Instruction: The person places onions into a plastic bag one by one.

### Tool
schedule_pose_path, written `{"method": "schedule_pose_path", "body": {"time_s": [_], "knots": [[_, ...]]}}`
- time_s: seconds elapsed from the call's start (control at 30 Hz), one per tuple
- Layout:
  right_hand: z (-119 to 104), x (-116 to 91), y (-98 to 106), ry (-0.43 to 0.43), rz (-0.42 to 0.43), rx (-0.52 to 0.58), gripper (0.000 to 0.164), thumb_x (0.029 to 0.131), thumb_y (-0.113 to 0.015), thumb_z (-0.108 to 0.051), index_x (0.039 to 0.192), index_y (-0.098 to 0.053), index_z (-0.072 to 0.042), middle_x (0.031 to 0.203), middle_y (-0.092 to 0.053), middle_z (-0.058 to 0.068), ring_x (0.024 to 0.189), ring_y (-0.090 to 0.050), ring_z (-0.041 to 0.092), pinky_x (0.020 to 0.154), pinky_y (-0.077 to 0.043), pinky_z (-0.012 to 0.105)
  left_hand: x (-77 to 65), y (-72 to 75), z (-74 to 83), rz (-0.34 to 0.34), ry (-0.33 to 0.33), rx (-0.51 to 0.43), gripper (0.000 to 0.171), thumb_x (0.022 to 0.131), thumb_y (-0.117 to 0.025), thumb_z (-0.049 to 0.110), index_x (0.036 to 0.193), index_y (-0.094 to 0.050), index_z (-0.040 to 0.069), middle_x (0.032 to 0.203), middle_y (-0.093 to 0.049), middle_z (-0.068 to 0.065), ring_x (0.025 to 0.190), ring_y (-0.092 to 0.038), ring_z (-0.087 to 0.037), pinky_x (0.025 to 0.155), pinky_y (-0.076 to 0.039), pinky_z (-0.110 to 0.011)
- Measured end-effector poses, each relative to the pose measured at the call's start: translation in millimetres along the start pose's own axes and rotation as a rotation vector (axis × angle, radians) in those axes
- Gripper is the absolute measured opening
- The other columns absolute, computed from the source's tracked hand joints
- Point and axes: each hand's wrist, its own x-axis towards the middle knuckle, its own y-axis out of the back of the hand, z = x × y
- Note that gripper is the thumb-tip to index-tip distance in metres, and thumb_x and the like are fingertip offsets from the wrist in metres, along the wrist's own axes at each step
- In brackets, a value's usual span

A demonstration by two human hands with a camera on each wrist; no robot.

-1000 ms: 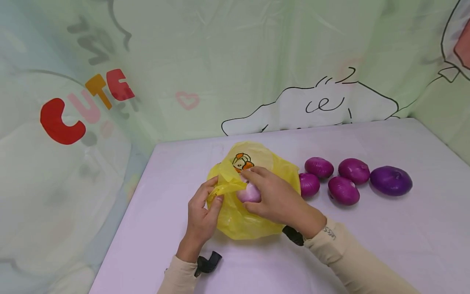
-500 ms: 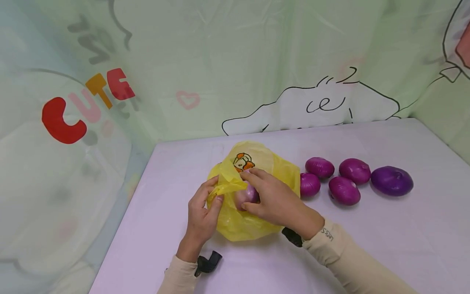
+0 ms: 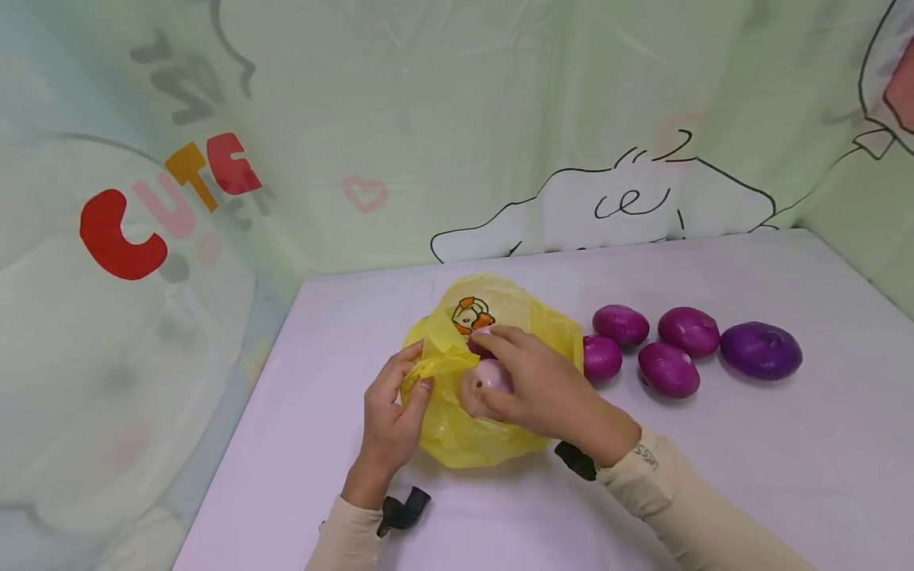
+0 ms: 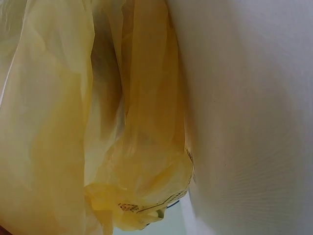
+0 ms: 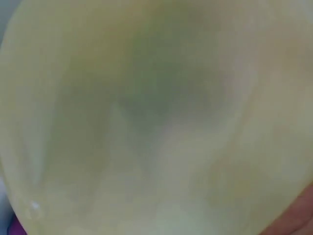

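My left hand (image 3: 397,408) pinches the rim of a yellow plastic bag (image 3: 457,440) with a cartoon duck printed on it. At the bag's mouth my right hand (image 3: 546,385) grips a pale pink-purple onion (image 3: 480,387), thumb on its near side. Just beyond it, under the right fingers, shows part of a second purple onion (image 3: 481,341). In the left wrist view the crumpled bag (image 4: 146,122) hangs beside the white tabletop. Blurred yellow bag film (image 5: 146,147) fills most of the right wrist view, with a bit of the right hand (image 5: 296,218) at the lower right corner.
Right of the bag lie several magenta onions, the nearest (image 3: 602,358) partly behind the bag. A larger, darker violet round vegetable (image 3: 761,351) lies at the group's right end. The white table (image 3: 750,460) meets a green printed curtain (image 3: 400,119) at the back.
The pale onion has turned within my right fingers, so a dark spot on it now shows. More of the purple onion beyond it is visible. My left hand stays on the bag.
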Motion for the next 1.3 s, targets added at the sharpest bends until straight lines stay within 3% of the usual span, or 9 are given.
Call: {"method": "schedule_pose_path", "body": {"time_s": [0.2,0.43,0.7,1.03,1.3], "knots": [[10.3,-6.0,3.5,-0.012,0.010,0.017,0.056,0.090,-0.075,-0.026,0.142,-0.063,-0.009,0.142,-0.060,0.020,0.129,-0.059,0.039,0.104,-0.052,0.057,-0.5,-0.3,0.1,-0.004,0.006,0.010,0.005,0.094,-0.059,0.000,0.097,-0.063,-0.001,0.140,-0.065,-0.013,0.129,-0.062,-0.029,0.112,-0.047,-0.030],[22.3,-14.1,13.6,-0.042,0.025,-0.008,0.056,0.092,-0.076,-0.026,0.141,-0.062,-0.003,0.141,-0.060,0.022,0.129,-0.059,0.042,0.103,-0.052,0.060,-0.8,0.1,-0.5,0.005,-0.004,0.007,0.005,0.094,-0.058,-0.001,0.096,-0.063,-0.002,0.138,-0.065,-0.014,0.128,-0.063,-0.031,0.111,-0.047,-0.028],[39.7,-25.4,35.2,-0.138,0.030,-0.014,0.056,0.095,-0.073,-0.028,0.144,-0.059,-0.004,0.145,-0.057,0.024,0.134,-0.054,0.044,0.106,-0.049,0.063,-0.7,-0.5,-1.0,0.003,-0.014,-0.006,0.007,0.095,-0.058,-0.002,0.098,-0.064,-0.002,0.139,-0.065,-0.014,0.128,-0.063,-0.031,0.111,-0.047,-0.028],[78.6,-47.8,55.2,-0.227,0.113,-0.055,0.054,0.093,-0.073,-0.018,0.142,-0.059,0.001,0.141,-0.057,0.027,0.132,-0.052,0.047,0.107,-0.044,0.069,-0.6,-1.1,-1.2,-0.002,-0.014,-0.013,0.007,0.095,-0.058,-0.003,0.099,-0.064,-0.002,0.140,-0.064,-0.015,0.129,-0.063,-0.031,0.111,-0.047,-0.028],[101.4,-63.3,60.2,-0.309,0.099,-0.081,0.059,0.094,-0.074,-0.022,0.143,-0.056,0.004,0.138,-0.057,0.030,0.113,-0.059,0.045,0.092,-0.053,0.066,-0.7,-1.6,-1.1,-0.005,-0.007,-0.003,0.008,0.095,-0.058,-0.002,0.100,-0.064,-0.002,0.140,-0.065,-0.014,0.129,-0.063,-0.030,0.111,-0.046,-0.027]]}}
